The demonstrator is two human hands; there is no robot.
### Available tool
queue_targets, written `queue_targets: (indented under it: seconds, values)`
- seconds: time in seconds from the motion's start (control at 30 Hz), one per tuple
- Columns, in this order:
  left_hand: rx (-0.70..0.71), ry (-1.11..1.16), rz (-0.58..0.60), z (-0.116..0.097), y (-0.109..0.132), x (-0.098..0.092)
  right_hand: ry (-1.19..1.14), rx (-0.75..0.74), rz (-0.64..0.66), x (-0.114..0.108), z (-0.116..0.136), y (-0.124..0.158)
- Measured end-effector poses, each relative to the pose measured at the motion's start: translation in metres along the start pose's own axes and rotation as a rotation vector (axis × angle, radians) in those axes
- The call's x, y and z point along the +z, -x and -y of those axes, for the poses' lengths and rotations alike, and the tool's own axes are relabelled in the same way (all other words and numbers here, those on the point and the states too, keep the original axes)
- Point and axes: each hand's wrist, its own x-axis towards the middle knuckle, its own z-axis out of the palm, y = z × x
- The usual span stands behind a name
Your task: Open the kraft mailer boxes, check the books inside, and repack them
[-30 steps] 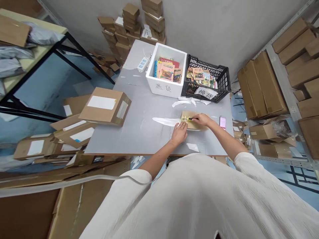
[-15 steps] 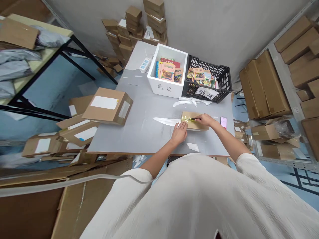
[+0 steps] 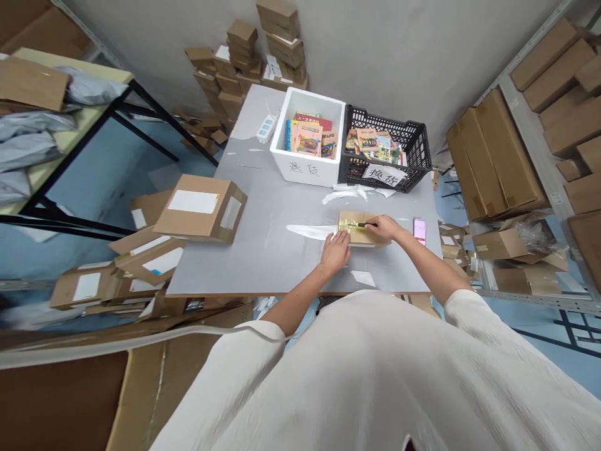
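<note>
Cartons point(image 3: 498, 156) flank the grey table point(image 3: 256, 260); right grip point(image 3: 384, 227) pinches dark tool point(image 3: 367, 225), left grip point(image 3: 335, 252) spread on box point(image 3: 364, 236).

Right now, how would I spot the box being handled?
Find the grey table, then the black crate at its back. Nearer the white shirt lies a small box. Unlike the larger box leftward, it lies under the left hand and a black tool.

The far wall point(image 3: 399, 56) is grey, the floor point(image 3: 106, 181) blue. A black-legged table point(image 3: 123, 76) stands left, a metal shelf point(image 3: 546, 173) right, the grey desk point(image 3: 263, 263) between.
</note>
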Motion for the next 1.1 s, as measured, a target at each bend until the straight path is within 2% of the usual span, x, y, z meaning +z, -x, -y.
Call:
queue_targets:
  seconds: [0.23,0.6,1.1]
  values:
    - [-0.01,0.008,0.005,-0.001,0.0,0.001,0.02,0.016,0.007,0.005,0.012,-0.008]
    - [-0.017,0.005,0.01,-0.002,0.001,0.0,0.092,0.071,0.076,-0.01,0.022,-0.013]
    - [-0.031,-0.036,0.02,-0.01,-0.002,0.001,0.064,0.17,0.129,-0.016,-0.012,0.014]
